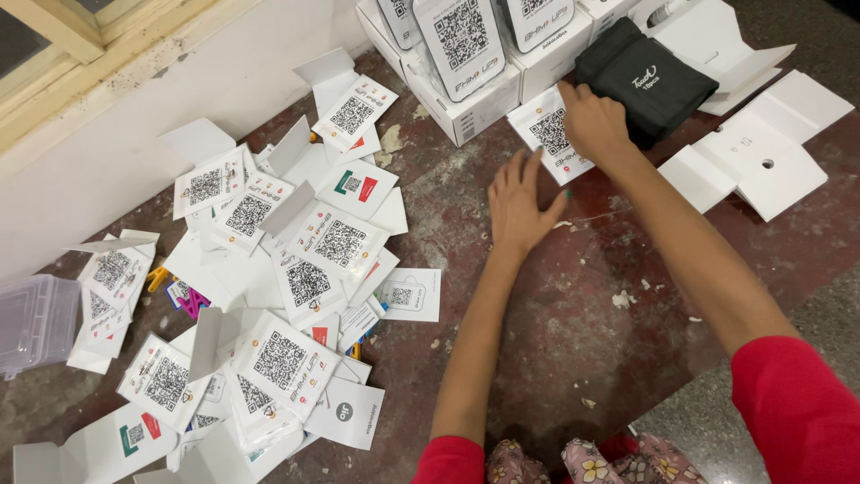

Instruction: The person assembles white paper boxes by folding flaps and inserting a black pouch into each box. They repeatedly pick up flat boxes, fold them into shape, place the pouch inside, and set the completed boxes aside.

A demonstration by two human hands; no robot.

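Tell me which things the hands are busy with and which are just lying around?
In use:
right hand on a white code card
left hand flat on the floor
black pouch beside the right hand

Lying about:
pile of code cards
clear plastic box
flat white cartons

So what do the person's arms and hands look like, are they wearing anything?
Both arms are bare from the hands up past the elbows, with short bright red sleeves at the top. The left hand and the right hand wear no gloves. No rings, watch or bracelets show. A bit of flowery cloth shows below.
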